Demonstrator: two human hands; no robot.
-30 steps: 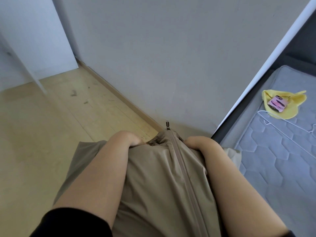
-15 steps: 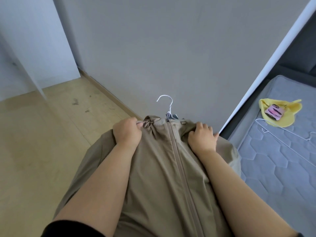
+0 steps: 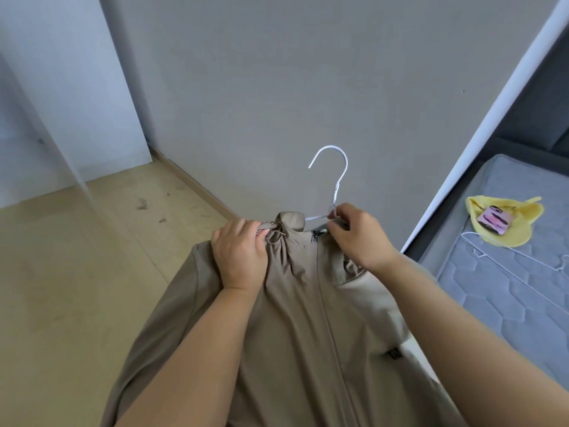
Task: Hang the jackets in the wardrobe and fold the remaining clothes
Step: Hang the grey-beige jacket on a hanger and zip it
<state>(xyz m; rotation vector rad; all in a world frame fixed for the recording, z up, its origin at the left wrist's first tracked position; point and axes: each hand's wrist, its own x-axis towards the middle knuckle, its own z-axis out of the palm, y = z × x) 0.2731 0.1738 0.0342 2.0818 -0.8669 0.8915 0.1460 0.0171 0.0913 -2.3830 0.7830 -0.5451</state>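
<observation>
The beige jacket (image 3: pixel 301 334) hangs in front of the person, zipped up. Its long axis runs from the collar, at the far end, down and back toward the body, and the hem drops out of view below. Out of the collar rises the white wire hanger (image 3: pixel 338 180), its neck nearly upright and its hook open to the person's left. The right hand (image 3: pixel 358 241) is the nearer hand to that hook. Its thumb and fingertips pinch the wire just where the neck meets the hanger's shoulder bars, so the hook stands straight above and slightly beyond it. The left hand (image 3: pixel 240 257) sits beside it, across the collar, with its fingers curled round a bunch of fabric at the jacket's shoulder (a drawcord loops out just by the knuckles). The collar looks only half settled on the wire, so I judge the step in hand to be seating the jacket. Carrying it by the neck would fall to the right hand. No rail shows, and the pale panel (image 3: pixel 77 87) at far left may or may not be the wardrobe. To the right lies a grey mattress (image 3: pixel 492 303) with a yellow cloth (image 3: pixel 517 232) on it, well apart from both hands.
</observation>
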